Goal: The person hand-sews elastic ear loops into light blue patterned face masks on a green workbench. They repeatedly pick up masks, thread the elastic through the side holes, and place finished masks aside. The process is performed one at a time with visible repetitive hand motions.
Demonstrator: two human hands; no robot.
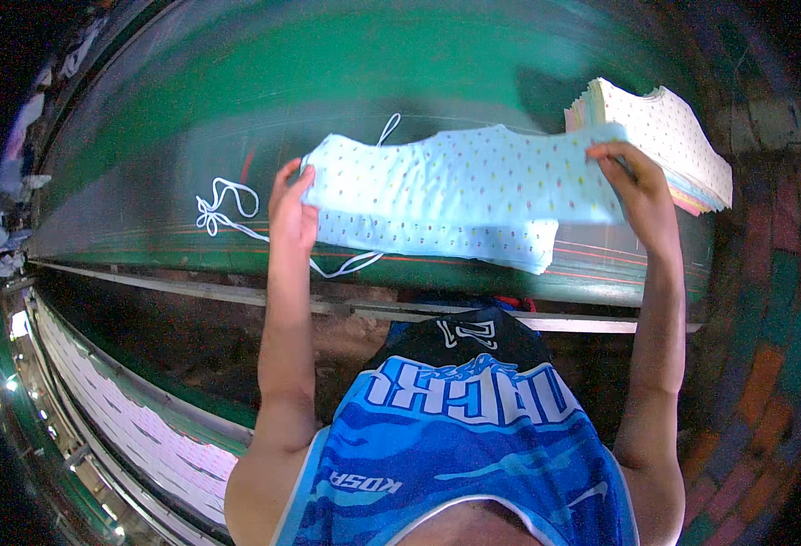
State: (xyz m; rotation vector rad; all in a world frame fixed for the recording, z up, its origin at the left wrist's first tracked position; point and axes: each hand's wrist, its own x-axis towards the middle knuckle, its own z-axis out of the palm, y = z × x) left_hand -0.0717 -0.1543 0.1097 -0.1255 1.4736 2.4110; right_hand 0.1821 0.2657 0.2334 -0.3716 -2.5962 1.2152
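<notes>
Pale-blue printed fabric panel [473, 177], held over matching cloth [437, 240] on a green table [373, 55]; left hand [292, 207] and right hand [639, 180] each pinch one end. From afar, I judge uneven pulling could skew it, and the white cord [247, 231] could snag.

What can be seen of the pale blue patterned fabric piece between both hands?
The pale blue patterned fabric piece looks thin, with tiny coloured motifs and a curved far edge. The left hand and right hand hold its ends, spreading it over similar blue fabric on the green table; contact beneath is unclear.
</notes>
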